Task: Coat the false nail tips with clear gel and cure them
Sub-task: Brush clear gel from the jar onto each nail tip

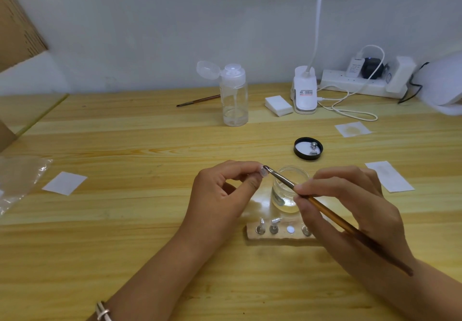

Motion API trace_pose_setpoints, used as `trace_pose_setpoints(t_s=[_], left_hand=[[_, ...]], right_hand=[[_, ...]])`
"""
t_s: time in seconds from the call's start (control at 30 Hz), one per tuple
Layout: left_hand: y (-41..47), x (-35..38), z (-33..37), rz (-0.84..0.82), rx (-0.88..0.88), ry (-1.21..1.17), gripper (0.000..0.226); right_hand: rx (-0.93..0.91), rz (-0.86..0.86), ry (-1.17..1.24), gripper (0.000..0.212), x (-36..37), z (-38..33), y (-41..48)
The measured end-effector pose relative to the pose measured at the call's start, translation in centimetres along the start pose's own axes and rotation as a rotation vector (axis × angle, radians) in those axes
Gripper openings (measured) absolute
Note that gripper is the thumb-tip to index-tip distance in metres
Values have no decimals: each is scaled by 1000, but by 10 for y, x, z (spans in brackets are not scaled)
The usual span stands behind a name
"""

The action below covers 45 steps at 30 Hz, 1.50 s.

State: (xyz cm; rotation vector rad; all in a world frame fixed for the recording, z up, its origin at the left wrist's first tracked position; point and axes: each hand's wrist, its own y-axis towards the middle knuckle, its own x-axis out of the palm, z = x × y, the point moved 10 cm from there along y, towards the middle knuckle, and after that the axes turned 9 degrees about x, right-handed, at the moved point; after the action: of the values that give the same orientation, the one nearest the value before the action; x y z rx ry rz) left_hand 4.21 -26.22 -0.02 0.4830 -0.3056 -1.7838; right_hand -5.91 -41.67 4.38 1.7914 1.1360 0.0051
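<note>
nail tip [263, 172] above wooden table [140, 133] — pale wall [155, 21] behind

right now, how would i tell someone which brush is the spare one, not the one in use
On the wooden table, look to the far side near the wall, where a clear pump bottle stands with its cap flipped open. The spare brush lies flat just left of that bottle, tip pointing left. Unlike the brush held by the right hand, no hand touches it.
</note>
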Motion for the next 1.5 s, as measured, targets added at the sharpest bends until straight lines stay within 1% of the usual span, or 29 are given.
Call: trace_pose_setpoints(t_s=[0.17,0.3,0.57,0.83,1.0,1.17,1.23,1.37,1.5], left_hand=[[0,-1,-1,2,-15,16,17],[0,2,1,-25,-30,6,11],[-1,6,1,-46,-64,-29,6],[-1,5,4,-37,-50,-23,17],[0,7,3,-50,-50,-28,9],[-1,6,0,-47,-58,-35,7],[-1,5,0,-36,-50,-29,10],[0,4,2,-36,-25,-12,16],[1,4,3,-37,-16,-9,17]], right_hand=[[13,-7,-4,11,0,2,0],[35,-8,12,10,0,3,0],[28,-6,28,10,0,4,0],[15,-22,30,10,1,3,-1],[14,-37,27,11,3,2,-1],[23,-50,57,11,3,0,-3],[18,-35,57,11,1,0,-2],[68,-1,45,11,-2,6,-1],[55,-25,24,11,1,5,0]])
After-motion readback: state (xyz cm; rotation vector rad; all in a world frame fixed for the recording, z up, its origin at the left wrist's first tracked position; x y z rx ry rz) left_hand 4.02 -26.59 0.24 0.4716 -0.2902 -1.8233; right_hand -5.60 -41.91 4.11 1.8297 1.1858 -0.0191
